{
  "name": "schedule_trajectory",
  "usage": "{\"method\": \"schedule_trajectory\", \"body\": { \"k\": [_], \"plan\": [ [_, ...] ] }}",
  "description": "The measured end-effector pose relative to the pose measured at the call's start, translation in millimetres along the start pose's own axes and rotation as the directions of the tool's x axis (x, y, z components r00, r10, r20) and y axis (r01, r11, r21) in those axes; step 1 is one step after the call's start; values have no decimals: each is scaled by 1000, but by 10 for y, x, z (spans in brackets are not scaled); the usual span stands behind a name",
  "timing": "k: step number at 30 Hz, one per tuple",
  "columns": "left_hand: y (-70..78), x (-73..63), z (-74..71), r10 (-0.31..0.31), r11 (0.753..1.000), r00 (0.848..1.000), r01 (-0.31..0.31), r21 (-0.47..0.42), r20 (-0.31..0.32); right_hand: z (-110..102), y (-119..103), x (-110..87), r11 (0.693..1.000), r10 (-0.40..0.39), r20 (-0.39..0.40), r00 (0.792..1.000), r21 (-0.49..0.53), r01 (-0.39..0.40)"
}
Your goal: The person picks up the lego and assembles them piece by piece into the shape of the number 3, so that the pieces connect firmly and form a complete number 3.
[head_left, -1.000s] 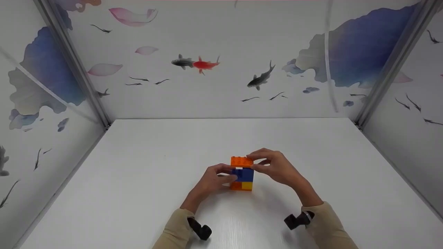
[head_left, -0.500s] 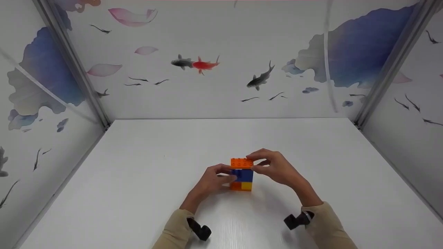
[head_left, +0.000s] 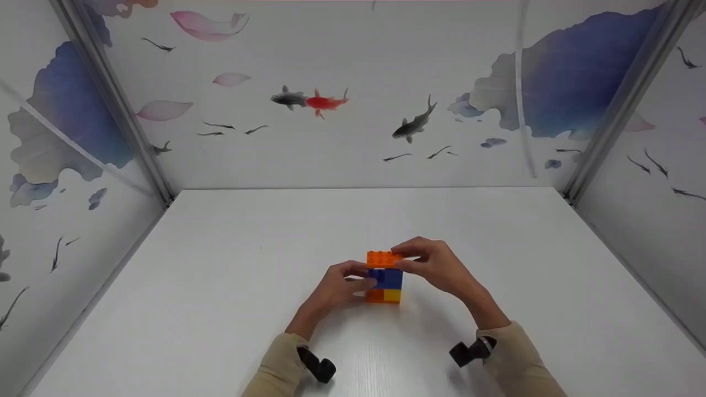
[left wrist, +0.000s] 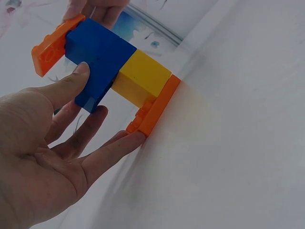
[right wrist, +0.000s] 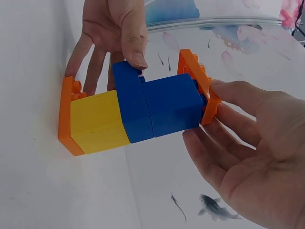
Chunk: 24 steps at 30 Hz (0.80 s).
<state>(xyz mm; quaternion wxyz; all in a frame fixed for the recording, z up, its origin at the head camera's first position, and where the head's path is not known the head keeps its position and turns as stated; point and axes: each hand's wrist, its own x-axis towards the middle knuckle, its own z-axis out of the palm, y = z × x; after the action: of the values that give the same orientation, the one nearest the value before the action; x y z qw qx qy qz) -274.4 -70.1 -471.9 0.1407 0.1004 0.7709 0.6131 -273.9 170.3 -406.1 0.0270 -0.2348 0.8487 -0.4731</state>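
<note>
A small tower of toy building bricks stands on the white table. Its base is a flat orange brick [right wrist: 65,121], topped by a yellow brick [right wrist: 97,124]. Above that come a blue brick [right wrist: 133,109] and a second blue brick [right wrist: 172,105]. My left hand [head_left: 337,288] holds the tower from the left, thumb on the lower blue brick and a fingertip at the orange base. At the top, my right hand [head_left: 438,267] pinches another flat orange brick [head_left: 380,259] by its right end. This brick overhangs leftward, and blue studs show in the narrow gap under it.
The white table [head_left: 231,248] spreads out around the tower. Printed panels [head_left: 353,149] with fish and petals enclose it at the back and both sides, joined by metal corner posts [head_left: 118,99]. Black wrist cameras [head_left: 320,368] stick out from both sleeves.
The top orange brick has come down slightly toward the upper blue brick, narrowing the gap. My right thumb has slid a little left along its front. My left hand keeps its hold.
</note>
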Motion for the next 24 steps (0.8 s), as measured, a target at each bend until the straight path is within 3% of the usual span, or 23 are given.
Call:
{"method": "schedule_trajectory", "body": {
  "k": [9, 15, 24],
  "plan": [
    [-13, 2, -19, -3, 1000, 1000, 3, 5, -8, 57, 17, 12, 996, 73, -11, 997, 53, -72],
    [-9, 11, -17, -3, 1000, 1000, 4, 22, -16, 78, 13, -2, 998, 65, -26, 998, 20, -65],
    [-6, 11, -1, -8, 1000, 1000, 9, 25, -17, 54, 71, 2, 993, 82, 25, 996, 83, -84]
  ]
}}
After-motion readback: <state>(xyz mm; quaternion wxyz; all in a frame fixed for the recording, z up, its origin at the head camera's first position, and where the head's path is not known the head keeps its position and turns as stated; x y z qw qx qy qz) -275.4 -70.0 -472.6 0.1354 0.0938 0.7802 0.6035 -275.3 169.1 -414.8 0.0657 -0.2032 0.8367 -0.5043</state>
